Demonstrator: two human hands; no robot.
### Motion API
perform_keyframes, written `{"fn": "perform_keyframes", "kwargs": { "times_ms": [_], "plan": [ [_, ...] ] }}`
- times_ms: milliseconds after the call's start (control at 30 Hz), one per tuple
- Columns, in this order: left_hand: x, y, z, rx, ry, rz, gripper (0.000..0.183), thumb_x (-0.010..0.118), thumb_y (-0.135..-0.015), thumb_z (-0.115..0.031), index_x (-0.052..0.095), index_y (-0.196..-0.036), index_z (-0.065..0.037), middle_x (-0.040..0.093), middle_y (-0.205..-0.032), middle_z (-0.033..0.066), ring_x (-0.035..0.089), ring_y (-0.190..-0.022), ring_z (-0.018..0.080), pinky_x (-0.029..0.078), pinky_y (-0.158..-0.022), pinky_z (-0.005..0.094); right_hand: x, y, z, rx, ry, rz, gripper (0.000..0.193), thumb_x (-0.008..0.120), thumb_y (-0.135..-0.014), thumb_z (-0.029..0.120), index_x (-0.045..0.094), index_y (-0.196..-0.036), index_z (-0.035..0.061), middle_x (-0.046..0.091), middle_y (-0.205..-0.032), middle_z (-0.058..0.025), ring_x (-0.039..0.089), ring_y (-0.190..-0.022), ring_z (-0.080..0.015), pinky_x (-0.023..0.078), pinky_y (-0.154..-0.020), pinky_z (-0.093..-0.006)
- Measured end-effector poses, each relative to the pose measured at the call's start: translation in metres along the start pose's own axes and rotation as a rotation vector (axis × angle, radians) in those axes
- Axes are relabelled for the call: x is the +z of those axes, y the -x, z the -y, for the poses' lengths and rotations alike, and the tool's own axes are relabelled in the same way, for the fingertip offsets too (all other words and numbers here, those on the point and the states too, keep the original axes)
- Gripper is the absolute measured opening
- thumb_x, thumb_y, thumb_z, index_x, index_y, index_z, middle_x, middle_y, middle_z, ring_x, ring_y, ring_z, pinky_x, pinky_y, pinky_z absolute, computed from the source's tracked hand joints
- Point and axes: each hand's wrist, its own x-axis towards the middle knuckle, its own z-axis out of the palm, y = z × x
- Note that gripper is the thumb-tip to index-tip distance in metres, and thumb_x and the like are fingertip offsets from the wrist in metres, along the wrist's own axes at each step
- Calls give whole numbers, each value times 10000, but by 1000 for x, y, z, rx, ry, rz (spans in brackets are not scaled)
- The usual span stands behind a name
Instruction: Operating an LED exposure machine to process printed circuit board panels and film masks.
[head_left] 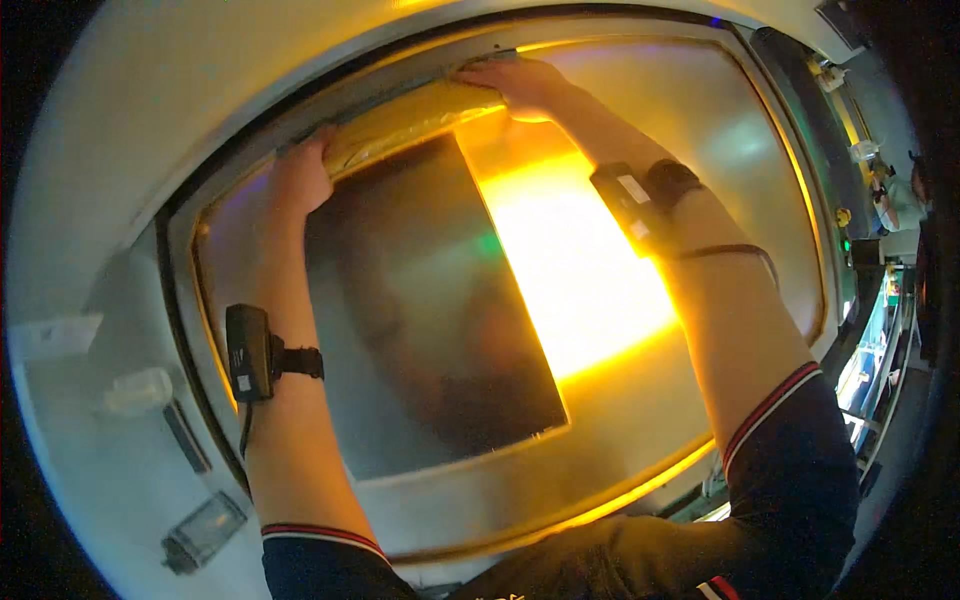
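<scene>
A long yellowish bar (412,122) with a crinkled, shiny surface lies along the far side of a broad framed work surface (640,395). My left hand (303,172) grips its left end, with most of the fingers hidden. At its right end my right hand (520,88) is closed, fingers bent over the far edge. Just below the bar is a dark, glossy rectangular panel (430,320) lying flat, with dim reflections on it. Right of the panel, a patch of bright yellow light (570,265) glows between my forearms.
A raised dark rim (178,300) surrounds the work surface. Each of my forearms carries a strapped black box (248,352) with a cable. Outside the rim, a clear container (205,530) stands at lower left. Equipment and another person (903,200) are at the far right.
</scene>
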Motion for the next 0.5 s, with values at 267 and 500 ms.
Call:
{"fn": "perform_keyframes", "kwargs": {
  "times_ms": [267, 500],
  "plan": [
    [7, 8, -11, -24, -91, -2, 686, 546, -789, 16, 456, -1428, -219, 555, -1364, 150, 522, -1234, 410, 443, -1034, 469, 47, 21, -5, -32, 180, -169, 896, 730, -700, 59, 373, -1495, 270, 475, -1475, -18, 501, -1296, -267, 447, -1044, -426],
    [-17, 176, -103, -7, 116, 132, 638, 584, -806, 24, 489, -1404, -176, 550, -1327, 231, 489, -1259, 439, 442, -1024, 502, 20, 202, 64, -101, -71, -172, 751, 579, -687, -34, 490, -1398, 193, 562, -1332, -73, 543, -1193, -313, 500, -907, -432]
  ]
}}
